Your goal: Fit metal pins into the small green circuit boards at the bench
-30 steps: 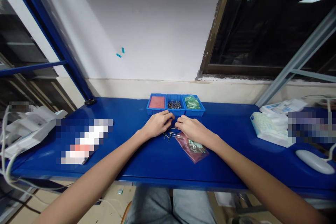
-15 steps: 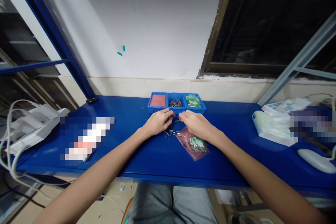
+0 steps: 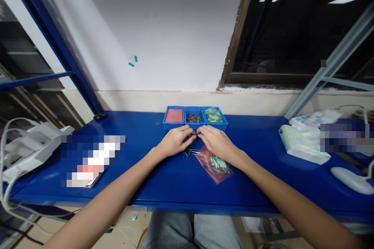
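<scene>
My left hand (image 3: pixel 177 140) and my right hand (image 3: pixel 214 142) meet just in front of the blue bins, thumbs and fingertips pinched close together. Between the fingertips shows a small thin metal pin (image 3: pixel 195 135), touched from both sides; its ends are covered by fingers. Several loose metal pins (image 3: pixel 187 153), screw-like and slim, lie below my left hand on the blue table. Partly under my right wrist is a pink plastic bag (image 3: pixel 208 166), with a green and silver packet (image 3: pixel 219 164) on or in it; I cannot tell which.
Three joined blue bins stand at the back: pink sheets (image 3: pixel 174 115) left, many small metal pieces (image 3: pixel 193 118) in the middle, green packets (image 3: pixel 214 115) right. A power strip (image 3: pixel 37 148) sits far left, a tissue pack (image 3: pixel 302 144) and a white mouse-shaped object (image 3: pixel 350 179) far right.
My hands have drawn together, and the pin that lay on the table near my right fingertips is now between both hands' fingers. The view has shifted slightly.
</scene>
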Motion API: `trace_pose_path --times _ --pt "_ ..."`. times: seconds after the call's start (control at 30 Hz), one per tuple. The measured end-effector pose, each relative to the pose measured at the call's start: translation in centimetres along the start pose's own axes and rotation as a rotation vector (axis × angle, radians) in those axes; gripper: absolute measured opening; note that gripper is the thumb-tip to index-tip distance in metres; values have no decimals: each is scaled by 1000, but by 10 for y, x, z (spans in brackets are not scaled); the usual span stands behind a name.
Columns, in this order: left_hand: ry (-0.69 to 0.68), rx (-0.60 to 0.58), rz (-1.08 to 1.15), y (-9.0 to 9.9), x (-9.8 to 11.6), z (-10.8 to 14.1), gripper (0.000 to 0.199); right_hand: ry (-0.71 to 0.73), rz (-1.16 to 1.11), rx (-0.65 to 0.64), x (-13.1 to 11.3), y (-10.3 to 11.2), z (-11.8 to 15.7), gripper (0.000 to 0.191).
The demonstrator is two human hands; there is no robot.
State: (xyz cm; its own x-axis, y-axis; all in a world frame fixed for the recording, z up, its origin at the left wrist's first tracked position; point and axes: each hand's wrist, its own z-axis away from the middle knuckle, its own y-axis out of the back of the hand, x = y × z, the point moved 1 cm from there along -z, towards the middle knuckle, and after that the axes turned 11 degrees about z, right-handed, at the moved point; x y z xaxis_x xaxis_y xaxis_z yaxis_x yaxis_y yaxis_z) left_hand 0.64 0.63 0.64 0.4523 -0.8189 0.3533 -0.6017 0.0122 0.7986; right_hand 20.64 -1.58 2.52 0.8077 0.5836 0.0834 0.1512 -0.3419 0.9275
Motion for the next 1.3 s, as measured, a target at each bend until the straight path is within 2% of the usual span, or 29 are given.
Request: trace_pose_path --times 0.23,0.47,0.57,0.7,0.87,1.0,1.13,1.3 --pt "-8 47 8 1 2 0 21 -85 10 -27 -1 0 -1 20" --pt "-98 198 -27 -1 3 0 20 -118 -216 69 -3 2 -2 17" --pt "-114 215 -16 -3 0 0 19 -101 -331 108 -4 2 -2 14" --pt "-78 190 78 -4 -2 -1 18 -119 -421 107 -2 -3 -4 6" --pt "11 249 296 -5 2 -3 9 -149 -387 89 2 -10 -4 3" --pt "106 263 440 -6 7 -6 5 -144 -426 93 1 -13 -5 11" --pt "126 272 438 -5 7 -6 8 -145 -468 128 1 -15 -7 12" --pt "77 258 342 -2 7 -6 10 -137 -452 149 2 -14 -7 12"
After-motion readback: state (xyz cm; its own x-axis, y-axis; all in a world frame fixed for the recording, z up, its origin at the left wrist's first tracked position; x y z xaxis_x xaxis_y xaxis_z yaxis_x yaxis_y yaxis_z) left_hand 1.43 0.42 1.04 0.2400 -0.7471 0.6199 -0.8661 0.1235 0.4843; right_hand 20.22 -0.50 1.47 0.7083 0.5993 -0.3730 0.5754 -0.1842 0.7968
